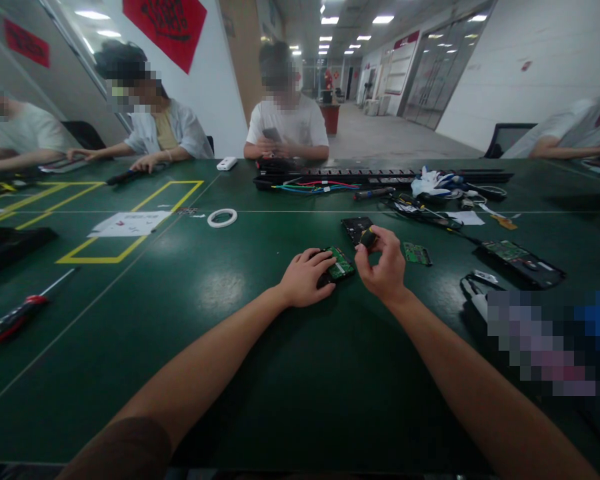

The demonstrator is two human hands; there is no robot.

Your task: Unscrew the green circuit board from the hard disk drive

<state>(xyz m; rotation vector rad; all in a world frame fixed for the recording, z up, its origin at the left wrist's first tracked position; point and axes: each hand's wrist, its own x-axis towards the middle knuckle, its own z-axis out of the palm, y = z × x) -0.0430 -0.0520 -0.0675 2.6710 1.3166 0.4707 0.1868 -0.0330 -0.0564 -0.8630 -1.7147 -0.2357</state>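
My left hand (307, 277) is laid over a small hard drive (341, 265), fingers across its top and thumb at the near edge, gripping it against the table. Its green circuit board faces up, and the fingers cover its left part. Just to the right, my right hand (384, 261) is closed on a short black-and-yellow screwdriver (368, 237). Only the thick handle shows; its tip I cannot make out. Behind that hand lies a black drive casing (354, 228). A loose green circuit board (417, 253) rests right of the same hand.
Another opened drive (523, 260) lies farther right. Cables and white gloves (437, 183) are heaped near long black rails (380, 175). To the left are a tape roll (223, 218), a paper sheet (130, 224) and a red-black screwdriver (17, 317). Several people sit around the green table (260, 373).
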